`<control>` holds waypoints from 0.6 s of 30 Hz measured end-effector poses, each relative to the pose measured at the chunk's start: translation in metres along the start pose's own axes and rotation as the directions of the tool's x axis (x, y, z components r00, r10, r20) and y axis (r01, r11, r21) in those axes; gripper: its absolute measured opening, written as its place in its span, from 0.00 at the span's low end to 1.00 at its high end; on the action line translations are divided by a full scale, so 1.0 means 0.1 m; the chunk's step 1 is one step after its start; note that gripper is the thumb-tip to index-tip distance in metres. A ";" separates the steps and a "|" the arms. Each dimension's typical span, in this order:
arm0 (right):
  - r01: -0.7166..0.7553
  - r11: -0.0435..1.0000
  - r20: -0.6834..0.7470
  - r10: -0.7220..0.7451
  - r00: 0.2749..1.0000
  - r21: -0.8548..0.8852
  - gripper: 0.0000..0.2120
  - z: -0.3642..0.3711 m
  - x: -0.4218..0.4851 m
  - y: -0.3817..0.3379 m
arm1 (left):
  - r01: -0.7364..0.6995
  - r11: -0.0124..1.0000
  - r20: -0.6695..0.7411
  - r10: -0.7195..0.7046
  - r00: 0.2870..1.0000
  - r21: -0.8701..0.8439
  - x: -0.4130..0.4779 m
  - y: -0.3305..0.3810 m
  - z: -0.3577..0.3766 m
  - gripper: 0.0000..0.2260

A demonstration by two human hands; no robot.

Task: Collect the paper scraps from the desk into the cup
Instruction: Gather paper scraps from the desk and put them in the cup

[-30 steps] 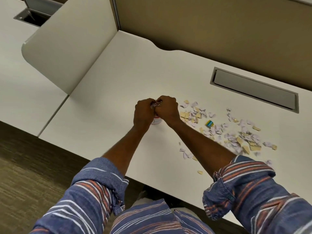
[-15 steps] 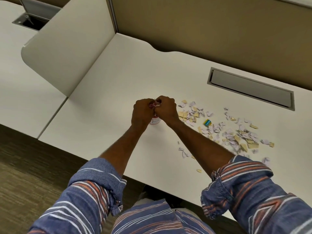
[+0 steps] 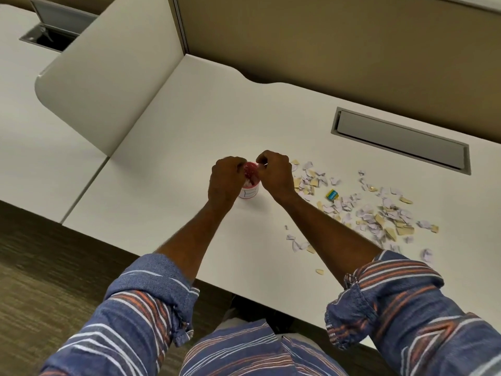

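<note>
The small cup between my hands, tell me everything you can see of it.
The small white cup with a red inside stands upright on the white desk, left of the scattered paper scraps. Its outer wall bears a blue-outlined label; pale bits seem to lie inside. The left hand curls round its left side; the right hand hovers at its rim, fingers bunched, whether pinching a scrap is unclear.

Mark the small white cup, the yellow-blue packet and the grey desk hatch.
small white cup [image 3: 249, 193]: head view, lower side wall.
yellow-blue packet [image 3: 333, 194]: head view, top face.
grey desk hatch [image 3: 401, 142]: head view, lid centre.
</note>
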State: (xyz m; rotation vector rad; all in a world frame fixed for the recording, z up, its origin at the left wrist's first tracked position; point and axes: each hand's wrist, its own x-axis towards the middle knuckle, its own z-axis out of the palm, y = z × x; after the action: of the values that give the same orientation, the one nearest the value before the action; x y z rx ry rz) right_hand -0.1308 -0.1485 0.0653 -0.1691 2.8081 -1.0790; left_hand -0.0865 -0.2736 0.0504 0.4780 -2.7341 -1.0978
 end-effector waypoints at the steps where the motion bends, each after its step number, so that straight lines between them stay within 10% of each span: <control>1: 0.007 1.000 0.002 -0.007 1.000 -0.009 0.09 -0.04 -0.02 0.05 | -0.045 0.999 0.018 0.044 0.999 0.021 -0.01 0.03 0.03 0.11; 8: 0.059 0.988 0.006 -0.059 0.998 -0.139 0.14 -0.45 -0.39 0.88 | -0.466 0.885 0.192 0.456 0.869 0.008 -0.35 0.38 0.51 0.18; 18: -0.089 0.909 0.143 0.160 0.977 -0.408 0.24 -0.95 -1.16 2.25 | -0.574 0.800 0.716 0.298 0.631 0.172 -1.00 0.67 1.49 0.36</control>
State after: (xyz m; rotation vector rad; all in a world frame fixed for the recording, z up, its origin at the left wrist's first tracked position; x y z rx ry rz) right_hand -0.0452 0.0969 -0.0067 -0.1127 2.7959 -0.4277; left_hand -0.0468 -0.0971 -0.0127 -0.7146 -3.3941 -0.6493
